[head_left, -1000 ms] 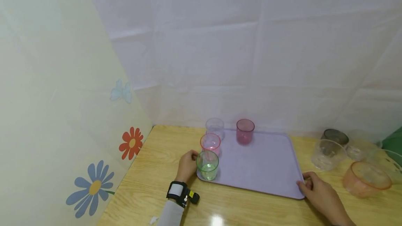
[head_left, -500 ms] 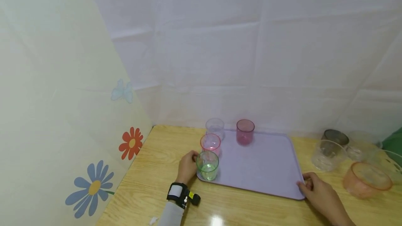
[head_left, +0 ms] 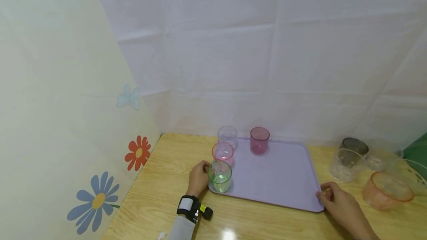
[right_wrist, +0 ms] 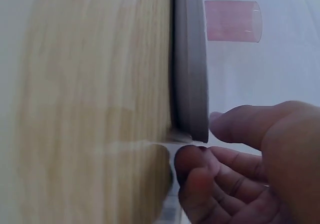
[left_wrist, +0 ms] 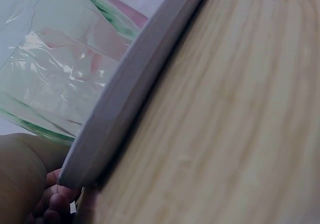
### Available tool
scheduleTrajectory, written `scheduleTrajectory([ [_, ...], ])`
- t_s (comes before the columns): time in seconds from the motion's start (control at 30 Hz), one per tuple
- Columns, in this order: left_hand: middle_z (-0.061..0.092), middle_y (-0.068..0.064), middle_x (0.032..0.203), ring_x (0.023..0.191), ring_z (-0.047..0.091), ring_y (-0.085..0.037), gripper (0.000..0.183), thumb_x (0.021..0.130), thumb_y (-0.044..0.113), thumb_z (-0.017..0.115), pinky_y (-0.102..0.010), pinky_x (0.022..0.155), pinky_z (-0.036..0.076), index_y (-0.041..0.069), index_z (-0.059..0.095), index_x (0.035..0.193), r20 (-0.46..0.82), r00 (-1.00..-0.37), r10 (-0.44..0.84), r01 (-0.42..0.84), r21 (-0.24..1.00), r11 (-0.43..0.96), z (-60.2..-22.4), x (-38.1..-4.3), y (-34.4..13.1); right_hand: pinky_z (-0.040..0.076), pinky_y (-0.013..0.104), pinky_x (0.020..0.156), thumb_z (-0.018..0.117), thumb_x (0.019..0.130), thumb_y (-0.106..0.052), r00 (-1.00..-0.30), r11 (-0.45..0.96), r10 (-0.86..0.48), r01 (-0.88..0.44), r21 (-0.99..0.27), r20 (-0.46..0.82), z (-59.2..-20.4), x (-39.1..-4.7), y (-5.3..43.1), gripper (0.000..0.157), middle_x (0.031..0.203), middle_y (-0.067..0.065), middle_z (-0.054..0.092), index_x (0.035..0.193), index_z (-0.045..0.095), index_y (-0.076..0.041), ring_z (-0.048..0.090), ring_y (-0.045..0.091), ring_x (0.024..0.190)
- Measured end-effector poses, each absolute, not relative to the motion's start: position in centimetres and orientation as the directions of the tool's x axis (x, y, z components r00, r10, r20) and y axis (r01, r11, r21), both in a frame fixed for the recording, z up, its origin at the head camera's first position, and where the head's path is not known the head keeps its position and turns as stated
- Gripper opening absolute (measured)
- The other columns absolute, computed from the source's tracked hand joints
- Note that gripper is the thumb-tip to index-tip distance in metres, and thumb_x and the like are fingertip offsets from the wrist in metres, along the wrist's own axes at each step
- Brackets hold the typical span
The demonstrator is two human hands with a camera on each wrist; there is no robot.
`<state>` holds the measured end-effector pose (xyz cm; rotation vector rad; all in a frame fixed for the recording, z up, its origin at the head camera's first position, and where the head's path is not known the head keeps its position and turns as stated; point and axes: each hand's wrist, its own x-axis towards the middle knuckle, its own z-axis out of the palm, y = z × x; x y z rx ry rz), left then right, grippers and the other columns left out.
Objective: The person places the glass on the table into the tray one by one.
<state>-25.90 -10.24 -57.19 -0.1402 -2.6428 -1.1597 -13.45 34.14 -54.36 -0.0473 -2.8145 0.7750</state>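
A lavender tray (head_left: 273,180) lies on the wooden table. My left hand (head_left: 198,178) grips its left edge, partly behind a green-tinted cup (head_left: 220,180); in the left wrist view curled fingers (left_wrist: 59,202) are at the tray's edge. With the thumb above and curled fingers below, my right hand (head_left: 340,205) pinches the right edge near the front corner. Along the tray's left side the green-rimmed cup stands before a pink-rimmed clear cup (head_left: 222,153) and a clear cup (head_left: 227,136). A dark pink cup (head_left: 259,142) stands at the back of the tray.
To the right of the tray stand a dark grey cup (head_left: 355,145), a clear cup (head_left: 345,169), an orange bowl (head_left: 387,193) and other clear vessels. A white cloth (head_left: 220,66) hangs behind the table; a flowered panel (head_left: 83,121) borders it on the left.
Both hands keep their hold on the tray, and the cups stay in place on it. Only a slight shift of the head view shows.
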Motion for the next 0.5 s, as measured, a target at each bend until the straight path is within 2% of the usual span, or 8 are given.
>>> scheduleTrajectory([
  [0.17, 0.065, -0.002, 0.08, 0.072, 0.055, -0.013, 0.013, 0.087, -0.004, 0.068, -0.03, 0.066, 0.046, 0.005, 0.073, 0.096, 0.27, -0.963, -0.023, 0.181, 0.704, 0.687, -57.2, -25.8, -10.2, 0.044, 0.028, 0.062, 0.069, 0.101, -0.021, -0.958, 0.861, 0.122, -0.029, -0.508, 0.261, -53.7, -13.4, 34.4, 0.03, 0.084, 0.001, 0.066, 0.115, 0.066, 0.006, 0.05, -0.004, 0.069],
  [0.23, 0.065, -0.002, 0.08, 0.072, 0.055, -0.013, 0.013, 0.087, -0.003, 0.068, -0.03, 0.066, 0.046, 0.005, 0.072, 0.095, 0.27, -0.962, -0.025, 0.18, 0.704, 0.687, -57.2, -25.8, -10.2, 0.043, 0.024, 0.062, 0.07, 0.1, -0.02, -0.944, 0.857, 0.142, -0.034, -0.514, 0.299, -53.4, -13.3, 34.6, 0.031, 0.087, 0.003, 0.068, 0.116, 0.066, 0.006, 0.05, -0.006, 0.071],
  [0.43, 0.065, -0.002, 0.08, 0.072, 0.056, -0.014, 0.012, 0.089, -0.003, 0.066, -0.031, 0.065, 0.046, 0.005, 0.072, 0.096, 0.26, -0.965, -0.035, 0.165, 0.705, 0.69, -57.0, -25.7, -10.0, 0.039, 0.007, 0.063, 0.074, 0.091, -0.001, -0.865, 0.826, 0.144, -0.162, -0.54, 0.48, -52.7, -13.6, 35.0, 0.025, 0.087, 0.015, 0.07, 0.112, 0.065, 0.011, 0.044, -0.018, 0.077],
  [0.5, 0.066, -0.003, 0.08, 0.072, 0.057, -0.015, 0.012, 0.089, -0.004, 0.066, -0.032, 0.066, 0.047, 0.005, 0.072, 0.096, 0.264, -0.964, -0.038, 0.165, 0.702, 0.692, -57.0, -25.8, -10.0, 0.039, 0.005, 0.063, 0.075, 0.091, 0.001, -0.852, 0.822, 0.145, -0.179, -0.541, 0.502, -52.3, -13.8, 35.1, 0.028, 0.092, 0.021, 0.07, 0.114, 0.064, 0.011, 0.045, -0.018, 0.079],
])
